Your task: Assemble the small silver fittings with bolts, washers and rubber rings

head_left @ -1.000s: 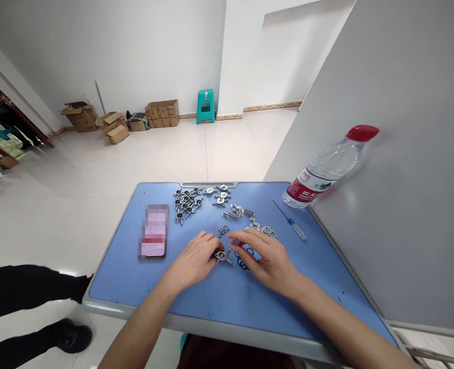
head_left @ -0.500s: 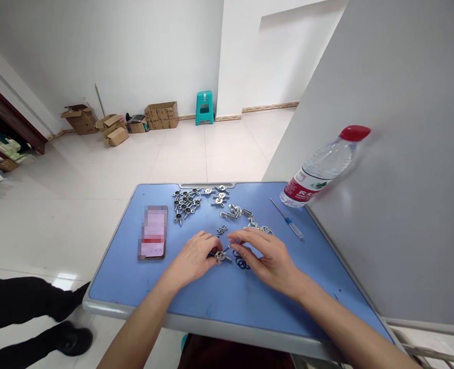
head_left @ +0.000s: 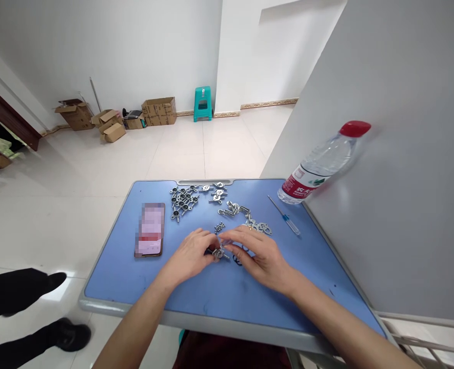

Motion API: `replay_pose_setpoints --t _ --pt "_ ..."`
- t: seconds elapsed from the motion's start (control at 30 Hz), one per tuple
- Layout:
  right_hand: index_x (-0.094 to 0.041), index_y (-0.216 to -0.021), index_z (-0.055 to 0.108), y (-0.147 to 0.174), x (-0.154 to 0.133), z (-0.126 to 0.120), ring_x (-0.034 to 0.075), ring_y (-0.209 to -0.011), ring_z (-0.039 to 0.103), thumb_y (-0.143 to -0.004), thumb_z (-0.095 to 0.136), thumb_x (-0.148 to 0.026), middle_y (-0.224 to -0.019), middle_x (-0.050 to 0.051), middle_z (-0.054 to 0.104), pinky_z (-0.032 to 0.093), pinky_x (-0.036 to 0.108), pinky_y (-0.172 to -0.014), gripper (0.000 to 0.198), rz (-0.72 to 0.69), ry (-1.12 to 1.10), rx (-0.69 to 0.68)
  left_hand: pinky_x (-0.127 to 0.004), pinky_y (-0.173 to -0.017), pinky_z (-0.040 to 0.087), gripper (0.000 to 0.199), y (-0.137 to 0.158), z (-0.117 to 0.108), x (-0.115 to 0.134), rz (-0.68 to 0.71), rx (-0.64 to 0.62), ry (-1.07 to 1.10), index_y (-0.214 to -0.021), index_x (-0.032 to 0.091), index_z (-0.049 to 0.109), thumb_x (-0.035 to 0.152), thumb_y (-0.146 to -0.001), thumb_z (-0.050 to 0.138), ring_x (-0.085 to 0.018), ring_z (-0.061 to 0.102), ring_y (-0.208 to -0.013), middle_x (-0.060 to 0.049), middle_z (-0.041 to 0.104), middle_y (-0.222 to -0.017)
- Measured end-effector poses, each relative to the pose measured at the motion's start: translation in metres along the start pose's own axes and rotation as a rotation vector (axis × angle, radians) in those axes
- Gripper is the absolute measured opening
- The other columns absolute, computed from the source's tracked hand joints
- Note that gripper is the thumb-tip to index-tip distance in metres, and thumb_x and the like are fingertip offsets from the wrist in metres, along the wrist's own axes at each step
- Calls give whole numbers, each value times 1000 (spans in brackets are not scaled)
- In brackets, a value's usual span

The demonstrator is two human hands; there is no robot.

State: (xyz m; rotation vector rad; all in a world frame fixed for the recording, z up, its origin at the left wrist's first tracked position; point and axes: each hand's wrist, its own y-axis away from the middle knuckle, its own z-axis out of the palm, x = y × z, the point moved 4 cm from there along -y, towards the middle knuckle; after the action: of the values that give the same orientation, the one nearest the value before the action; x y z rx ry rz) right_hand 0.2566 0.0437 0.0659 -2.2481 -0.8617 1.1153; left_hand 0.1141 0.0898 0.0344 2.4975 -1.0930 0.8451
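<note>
Near the table's front middle, my left hand (head_left: 194,253) is closed on a small metal fitting (head_left: 218,254). My right hand (head_left: 263,256) pinches the clear handle of a small screwdriver (head_left: 225,242) over that fitting; its tip is hard to make out. Partly under my right hand lie black rubber rings (head_left: 237,260). Just beyond my fingers is a little heap of screws (head_left: 219,227). Flat metal plates (head_left: 263,227) and loose metal parts (head_left: 232,208) lie farther back. Fittings with black round centres (head_left: 183,200) are grouped at the back left, with several silver fittings (head_left: 218,195) beside them.
A phone (head_left: 150,230) lies on the left of the blue table (head_left: 115,284). To the right are another screwdriver (head_left: 284,215) and a water bottle (head_left: 319,166) by the grey panel. A person's black-clad legs (head_left: 22,292) show at left. Beyond stand cartons (head_left: 159,111) and a green stool (head_left: 202,104).
My right hand has moved slightly left, bringing the screwdriver's handle over the fitting in my left hand. The view has shifted a little, and the other person's feet have moved.
</note>
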Motion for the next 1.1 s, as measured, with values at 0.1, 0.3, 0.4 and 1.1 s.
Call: replay_pose_setpoints --t 0.1,0.3,0.4,1.1 --pt "-23 -116 57 -1 -2 0 17 -78 64 -97 46 -12 -91 5 70 52 30 -68 24 -18 7 -25 -32 -78 44 10 0 1 -1 2 8 -3 -93 19 61 13 -85 58 -21 54 -90 -2 63 -89" --pt "-22 -117 56 -2 -4 4 17 -78 63 -97 45 -13 -91 6 70 52 30 -68 25 -35 26 -67 -34 -84 43 9 -1 4 -4 15 15 -18 -93 19 61 14 -87 58 -20 54 -89 -1 63 -89" --pt "-22 -120 55 -3 -5 5 17 -79 63 -98 42 -13 -92 6 69 51 30 -68 27 -55 35 -87 -32 -78 44 7 -2 4 -4 11 14 -14 -86 19 61 13 -87 57 -20 53 -87 0 61 -85" --pt "-20 -104 57 -2 0 20 16 -67 58 -98 44 -18 -77 3 63 47 26 -60 14 37 147 -23 -31 -77 44 13 1 1 2 -43 15 94 -81 19 58 10 -86 51 -20 52 -89 0 58 -83"
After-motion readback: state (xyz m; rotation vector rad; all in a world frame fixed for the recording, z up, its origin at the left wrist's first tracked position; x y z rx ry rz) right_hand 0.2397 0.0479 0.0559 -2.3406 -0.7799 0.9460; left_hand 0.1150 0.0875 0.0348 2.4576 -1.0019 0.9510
